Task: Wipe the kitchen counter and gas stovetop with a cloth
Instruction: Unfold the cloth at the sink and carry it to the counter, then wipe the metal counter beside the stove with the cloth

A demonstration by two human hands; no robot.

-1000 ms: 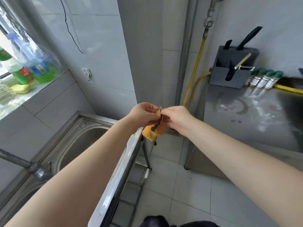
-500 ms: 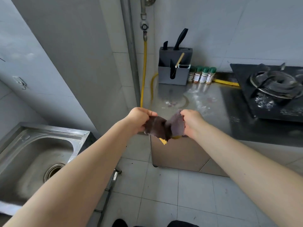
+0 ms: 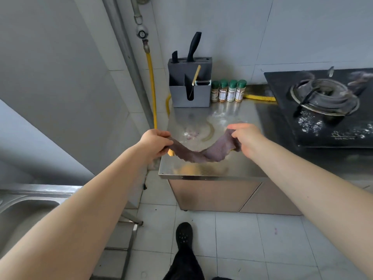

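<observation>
left hand [image 3: 156, 142] and right hand [image 3: 245, 136] each pinching one end of cloth [image 3: 203, 152], sagging above steel counter [image 3: 212, 170]. wiping not started: smears on counter, white residue on gas stovetop [image 3: 314, 126] remaining.

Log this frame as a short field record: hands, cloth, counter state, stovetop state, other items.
left hand: grips one end of cloth
right hand: grips other end
cloth: purple-brown, yellow underside, stretched and sagging above counter
counter: steel, smears and pink bits, not yet wiped
stovetop: black, white specks near burner
other: knife block, four spice jars, sink
</observation>
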